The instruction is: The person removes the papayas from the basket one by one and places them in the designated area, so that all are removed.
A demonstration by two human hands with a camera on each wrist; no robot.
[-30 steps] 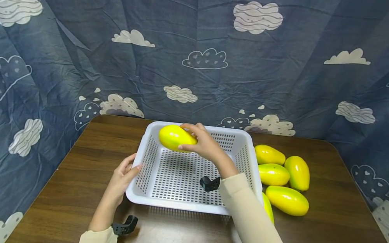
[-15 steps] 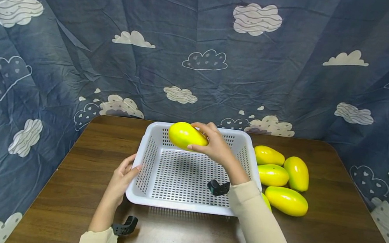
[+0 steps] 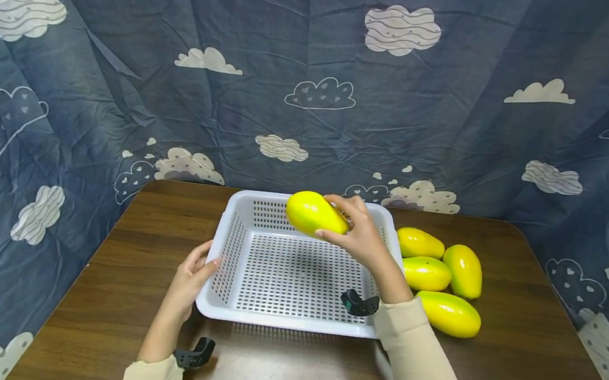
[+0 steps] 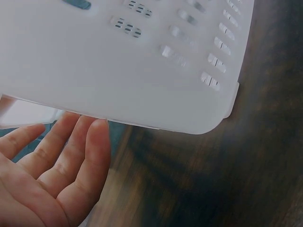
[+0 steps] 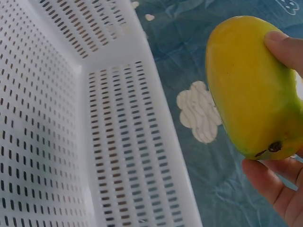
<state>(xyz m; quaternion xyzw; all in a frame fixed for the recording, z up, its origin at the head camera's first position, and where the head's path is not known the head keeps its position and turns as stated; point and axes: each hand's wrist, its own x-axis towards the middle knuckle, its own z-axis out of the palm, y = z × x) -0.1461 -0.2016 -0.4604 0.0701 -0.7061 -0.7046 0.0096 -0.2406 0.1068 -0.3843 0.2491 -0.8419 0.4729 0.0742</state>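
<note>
Rightward drifts mango (image 3: 315,214) in right hand (image 3: 361,238); stem scar wrist-view only.

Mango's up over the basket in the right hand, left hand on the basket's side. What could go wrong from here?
1. The right hand holds the mango only at one end, by the fingertips; the smooth fruit could slip and drop into the basket.
2. The mango hangs near the far rim, so a drop might hit the rim and roll onto the table.
3. The left hand only rests straight fingers against the basket's side; a knock could slide it.
</note>
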